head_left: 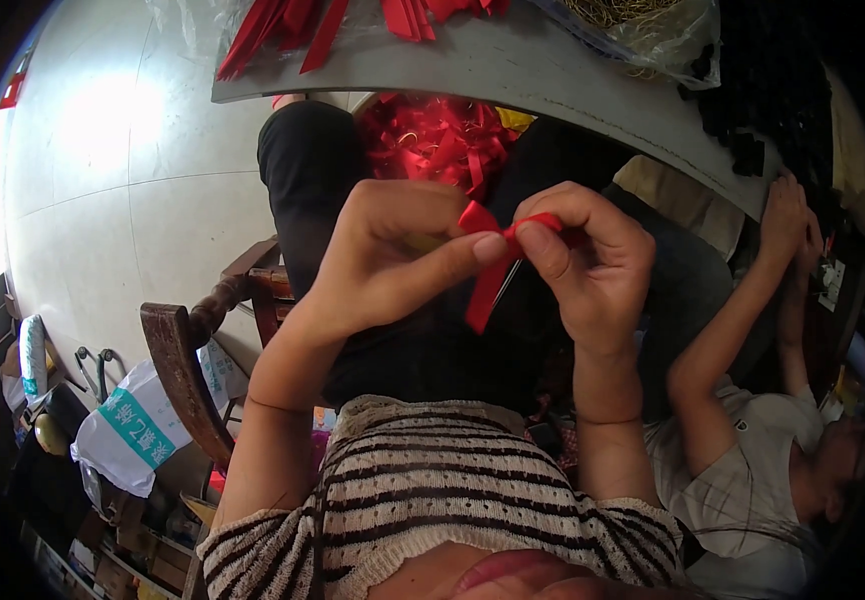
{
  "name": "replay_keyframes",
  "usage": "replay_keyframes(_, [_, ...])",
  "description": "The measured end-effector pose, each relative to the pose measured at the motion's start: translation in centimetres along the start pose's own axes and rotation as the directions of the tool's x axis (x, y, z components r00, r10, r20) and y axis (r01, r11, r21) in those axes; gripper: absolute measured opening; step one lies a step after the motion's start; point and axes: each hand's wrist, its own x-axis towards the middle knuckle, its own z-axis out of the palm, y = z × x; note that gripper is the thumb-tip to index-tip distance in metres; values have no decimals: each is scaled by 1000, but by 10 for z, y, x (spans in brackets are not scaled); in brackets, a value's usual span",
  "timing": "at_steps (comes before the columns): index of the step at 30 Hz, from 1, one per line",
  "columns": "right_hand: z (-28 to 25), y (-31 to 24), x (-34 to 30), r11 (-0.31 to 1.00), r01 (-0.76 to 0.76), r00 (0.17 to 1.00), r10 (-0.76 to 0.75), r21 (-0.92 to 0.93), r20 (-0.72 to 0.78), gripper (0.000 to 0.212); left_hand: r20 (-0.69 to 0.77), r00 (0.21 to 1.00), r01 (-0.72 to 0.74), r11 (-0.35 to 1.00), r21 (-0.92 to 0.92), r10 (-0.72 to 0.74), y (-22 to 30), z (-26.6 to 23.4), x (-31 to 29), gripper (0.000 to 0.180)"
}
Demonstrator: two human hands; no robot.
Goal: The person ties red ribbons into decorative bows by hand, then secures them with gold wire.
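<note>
A small red ribbon bow (493, 262) is held up over my lap, between my two hands. My left hand (393, 250) pinches its left loop between thumb and fingers. On the other side, my right hand (593, 250) grips the bow close to its knot, fingers curled. One ribbon tail hangs down below the knot, and a thin shiny strand or wire shows beside it. Beyond my hands, between my knees, lies a heap of red ribbon bows (433, 140) with gold-coloured bits among them; what holds the heap is mostly hidden.
A grey table (543, 65) curves across the far side, bearing cut red ribbon strips (278, 30) and a clear bag of gold wire ties (633, 20). A co-worker (753, 440) sits at the right, hands near the table edge. A wooden chair (188, 350) and a white bag (138, 425) stand left.
</note>
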Motion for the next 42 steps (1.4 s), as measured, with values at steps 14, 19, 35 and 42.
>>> replay_keyframes(14, [-30, -17, 18, 962, -271, 903, 255, 0, 345, 12, 239, 953, 216, 971, -104, -187, 13, -9, 0, 8])
replay_keyframes(19, [-18, -15, 20, 961, -274, 910, 268, -27, 316, 16, 135, 989, 76, 993, -91, -63, -5, -6, 4, 12])
replay_keyframes(35, [1, 21, -3, 710, -368, 930, 264, 601, 257, 17, -65, 995, 70, 988, -141, -80, -14, 3, 2, 12])
replay_keyframes(42, [-1, 22, -2, 956, -147, 980, 106, 254, 171, 22, -72, 984, 153, 979, -137, -164, -5, 5, 2, 12])
